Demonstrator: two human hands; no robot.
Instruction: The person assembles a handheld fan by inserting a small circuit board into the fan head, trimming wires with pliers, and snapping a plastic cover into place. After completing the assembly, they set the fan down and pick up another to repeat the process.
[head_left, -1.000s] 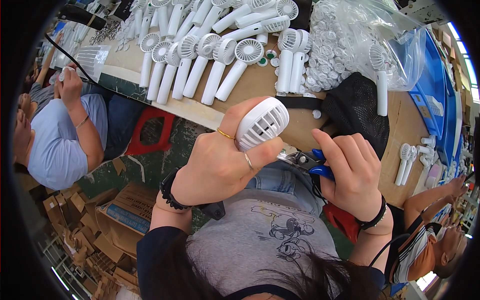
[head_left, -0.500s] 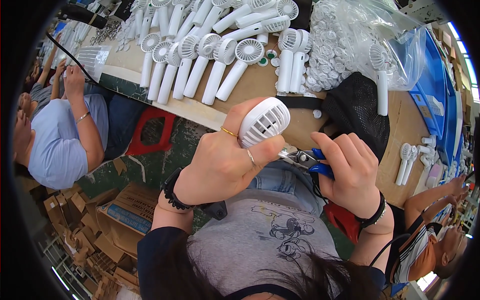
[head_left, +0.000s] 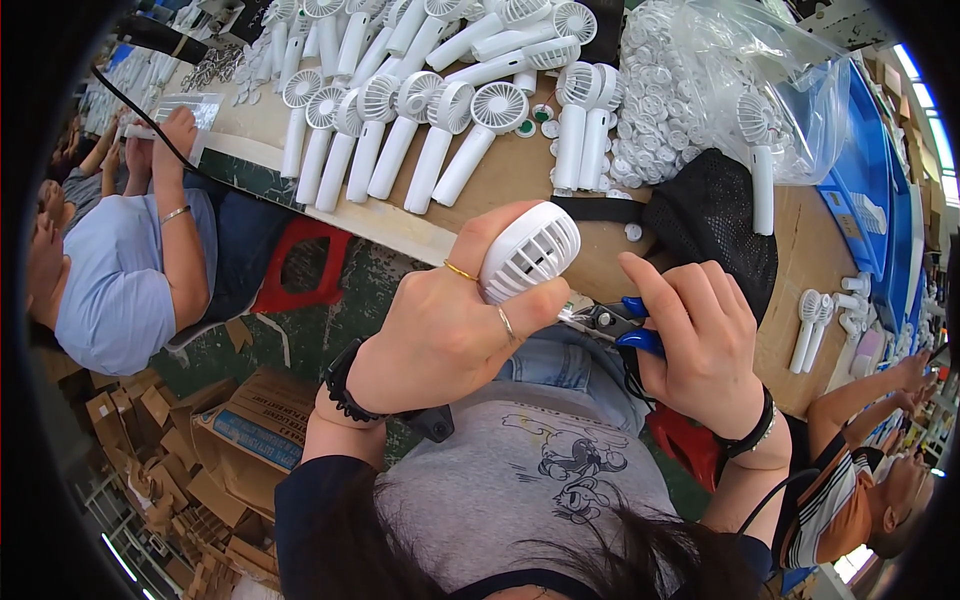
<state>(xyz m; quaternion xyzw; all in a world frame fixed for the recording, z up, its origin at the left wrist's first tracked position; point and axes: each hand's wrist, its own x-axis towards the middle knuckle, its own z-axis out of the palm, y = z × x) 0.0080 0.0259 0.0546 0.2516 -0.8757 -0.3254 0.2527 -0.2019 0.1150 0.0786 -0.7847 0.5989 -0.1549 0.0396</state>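
My left hand (head_left: 450,320) is wrapped round a white handheld fan (head_left: 530,250), with the slatted head sticking out between thumb and forefinger. Most of the fan's handle is hidden behind the hand. In my right hand (head_left: 695,335) is a pair of blue-handled cutting pliers (head_left: 615,320). Their jaws point left and touch or nearly touch the part of the fan just past my left thumb; the exact contact is too small to make out.
Rows of white fans (head_left: 465,150) lie across the table (head_left: 430,238). Beyond my hands are a heap of small white round parts (head_left: 655,110), a black mesh bag (head_left: 715,220) and a clear plastic bag (head_left: 800,110). Blue trays (head_left: 850,215) stand right. Co-workers sit at both sides; cardboard boxes (head_left: 250,430) lie lower left.
My hands, the fan and the pliers stay almost in place, with only a slight shift. At the left, the co-worker's hand and forearm have moved to the right over the table.
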